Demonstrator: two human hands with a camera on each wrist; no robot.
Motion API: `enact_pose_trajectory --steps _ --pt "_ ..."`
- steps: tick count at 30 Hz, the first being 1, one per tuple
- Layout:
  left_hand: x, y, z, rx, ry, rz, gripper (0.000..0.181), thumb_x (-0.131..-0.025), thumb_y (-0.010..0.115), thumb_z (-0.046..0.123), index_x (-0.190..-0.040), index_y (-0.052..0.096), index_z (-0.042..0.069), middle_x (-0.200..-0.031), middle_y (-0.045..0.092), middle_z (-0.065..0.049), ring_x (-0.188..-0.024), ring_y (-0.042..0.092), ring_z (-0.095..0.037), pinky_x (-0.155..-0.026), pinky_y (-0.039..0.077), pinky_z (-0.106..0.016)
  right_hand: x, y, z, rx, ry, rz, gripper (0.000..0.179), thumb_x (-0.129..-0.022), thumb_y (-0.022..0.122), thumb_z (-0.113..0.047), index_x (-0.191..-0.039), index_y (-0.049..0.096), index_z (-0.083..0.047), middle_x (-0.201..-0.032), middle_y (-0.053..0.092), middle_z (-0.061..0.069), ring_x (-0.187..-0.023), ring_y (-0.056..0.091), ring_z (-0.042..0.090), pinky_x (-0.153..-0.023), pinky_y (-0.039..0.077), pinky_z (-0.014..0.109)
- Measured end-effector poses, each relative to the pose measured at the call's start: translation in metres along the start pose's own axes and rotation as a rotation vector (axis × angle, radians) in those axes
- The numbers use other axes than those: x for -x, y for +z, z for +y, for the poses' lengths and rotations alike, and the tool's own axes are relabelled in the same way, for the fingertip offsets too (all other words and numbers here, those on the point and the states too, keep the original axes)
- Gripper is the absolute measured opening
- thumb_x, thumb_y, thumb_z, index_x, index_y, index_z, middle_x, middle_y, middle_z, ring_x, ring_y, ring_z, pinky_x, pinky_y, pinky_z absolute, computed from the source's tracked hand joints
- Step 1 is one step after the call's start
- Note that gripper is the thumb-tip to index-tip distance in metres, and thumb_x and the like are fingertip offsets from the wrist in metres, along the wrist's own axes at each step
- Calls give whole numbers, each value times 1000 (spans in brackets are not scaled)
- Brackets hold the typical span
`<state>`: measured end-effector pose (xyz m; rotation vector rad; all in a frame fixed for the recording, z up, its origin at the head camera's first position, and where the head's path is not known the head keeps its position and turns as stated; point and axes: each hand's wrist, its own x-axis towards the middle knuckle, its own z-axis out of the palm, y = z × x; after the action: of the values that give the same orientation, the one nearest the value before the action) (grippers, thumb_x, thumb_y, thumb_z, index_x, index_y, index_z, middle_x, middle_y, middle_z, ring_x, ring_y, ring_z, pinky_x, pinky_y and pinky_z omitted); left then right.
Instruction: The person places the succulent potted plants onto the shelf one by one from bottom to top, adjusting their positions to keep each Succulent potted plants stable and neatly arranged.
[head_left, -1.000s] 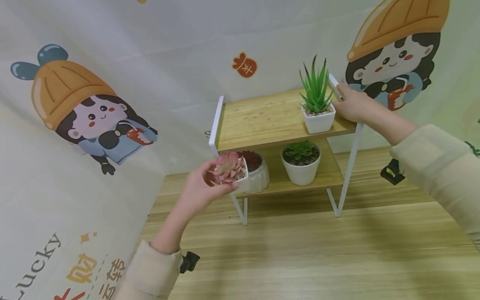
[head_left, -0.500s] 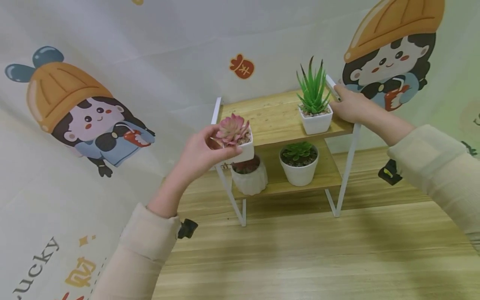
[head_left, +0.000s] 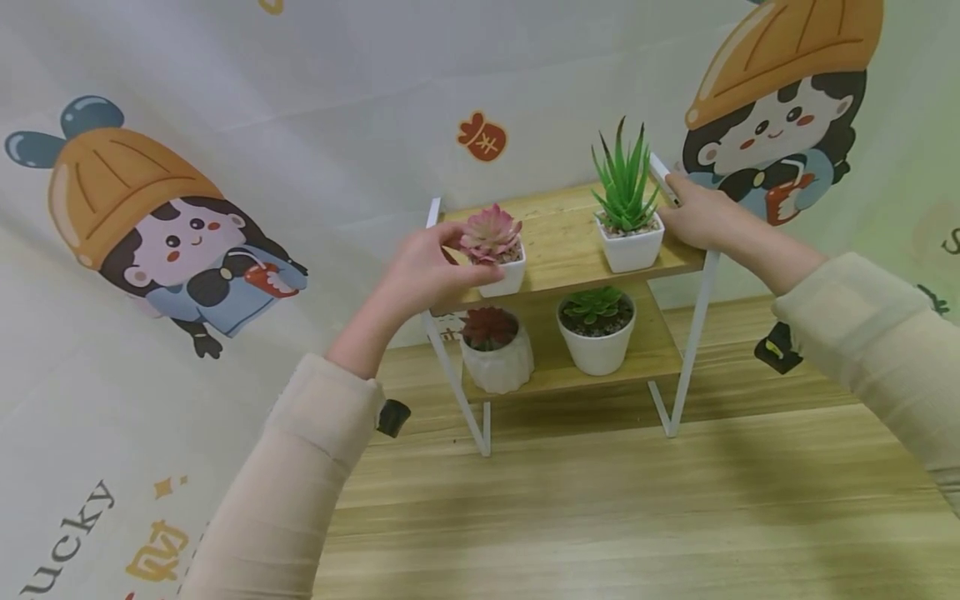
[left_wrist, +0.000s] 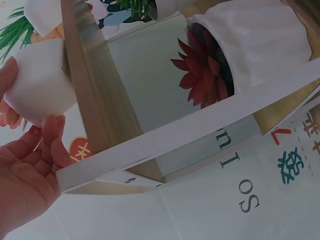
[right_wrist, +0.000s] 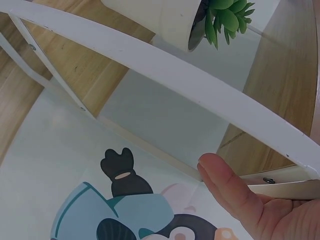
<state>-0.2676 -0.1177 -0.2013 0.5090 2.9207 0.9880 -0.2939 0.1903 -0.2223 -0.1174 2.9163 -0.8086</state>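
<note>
My left hand (head_left: 423, 267) pinches a small square white pot (head_left: 507, 277) holding a pink succulent (head_left: 491, 233), at the left end of the two-tier shelf's top board (head_left: 558, 237). In the left wrist view, thumb and fingertips touch opposite sides of this white pot (left_wrist: 40, 82), close over the board. My right hand (head_left: 701, 217) grips the white metal side frame (right_wrist: 200, 95) at the shelf's top right corner, its thumb (right_wrist: 225, 177) showing in the right wrist view. Beside that hand stands a spiky green aloe (head_left: 626, 187) in a square white pot.
On the lower board are a dark red succulent (head_left: 489, 327) in a ribbed white pot and a green succulent (head_left: 596, 307) in a round white pot. The shelf stands on a wood-grain surface (head_left: 570, 500), close to a printed cloth backdrop (head_left: 360, 125).
My left hand has raised the pink succulent from in front of the lower tier and moved it right, onto the top board's left end. The right hand keeps its place on the frame.
</note>
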Motion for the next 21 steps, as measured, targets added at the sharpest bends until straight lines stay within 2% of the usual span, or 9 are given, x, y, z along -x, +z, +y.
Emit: enact_pose_trajectory --steps 4,8,16,21 --pt "-7 2 -5 24 -9 -13 55 -73 74 41 -119 56 15 -108 57 -4 -93 53 -19 -75 46 -34 0 0 0 1 1 -1 63 -96 23 -29 -145 -5 -1 -145 10 34 -129 17 52 -100 26 60" --pt "-12 2 -8 44 -6 -19 56 -73 74 41 -120 56 15 -109 58 -4 -96 53 -19 -78 46 -34 1 0 -1 13 3 4 62 -96 23 -29 -145 -4 -1 -144 11 34 -128 19 52 -99 27 60" --pt "-14 2 -9 73 -1 -55 60 -75 73 39 -126 52 14 -114 57 -5 -98 53 -20 -77 47 -35 2 0 -1 -2 -8 12 62 -96 24 -29 -145 -2 -1 -143 16 35 -126 23 53 -97 28 60" --pt "-15 3 -12 105 14 -60 63 -74 74 38 -128 51 14 -120 54 -6 -106 50 -21 -85 45 -38 1 1 0 -6 -3 5 63 -97 24 -30 -145 -5 -2 -144 11 34 -129 18 53 -100 26 60"
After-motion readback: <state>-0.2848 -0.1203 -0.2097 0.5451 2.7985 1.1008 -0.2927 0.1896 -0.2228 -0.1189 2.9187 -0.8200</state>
